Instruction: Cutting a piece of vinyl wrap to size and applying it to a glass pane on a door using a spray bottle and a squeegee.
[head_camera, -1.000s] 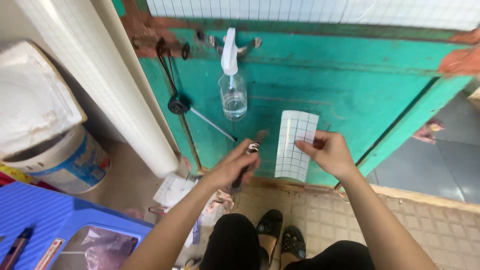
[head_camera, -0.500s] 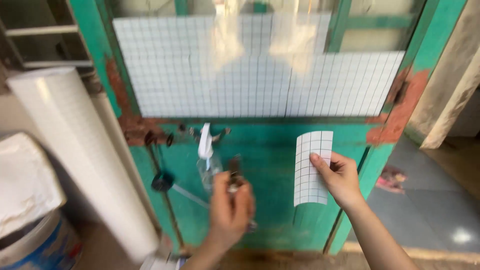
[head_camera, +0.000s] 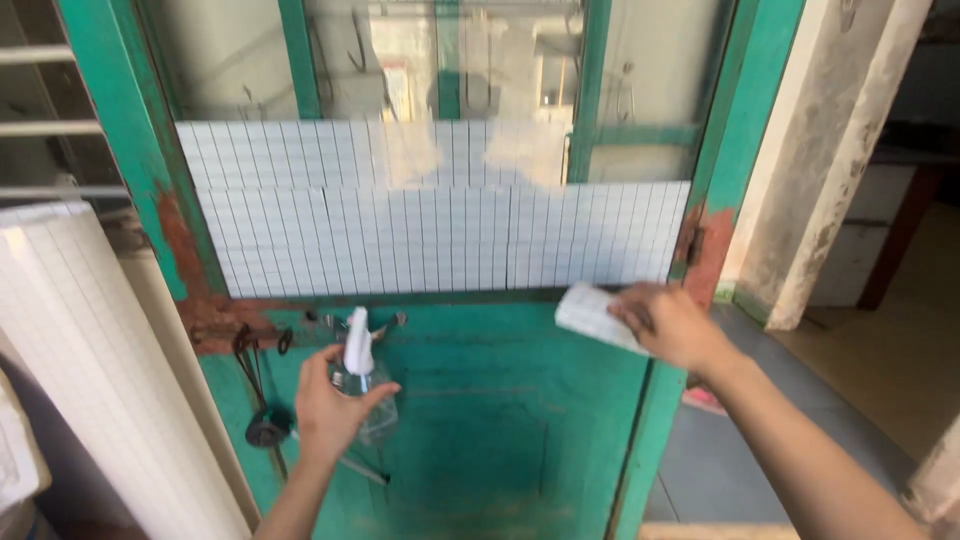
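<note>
My left hand (head_camera: 335, 405) wraps around a clear spray bottle (head_camera: 358, 385) with a white trigger head, which hangs on the green door (head_camera: 480, 410) below the window. My right hand (head_camera: 672, 322) holds a white gridded sheet (head_camera: 595, 318) by one edge, tilted almost flat, near the door's right side. Above both hands, white gridded film (head_camera: 440, 235) covers the lower part of the glass pane, with two rough patches at its upper edge.
A large roll of white gridded film (head_camera: 95, 370) leans at the left. A black squeegee-like tool (head_camera: 265, 425) hangs on the door's rusty left side. A worn concrete pillar (head_camera: 830, 170) stands at the right, with floor beyond it.
The view has risen from the floor to the window. My left hand has closed on the hanging spray bottle. My right hand has moved right with the sheet, tilting it flat.
</note>
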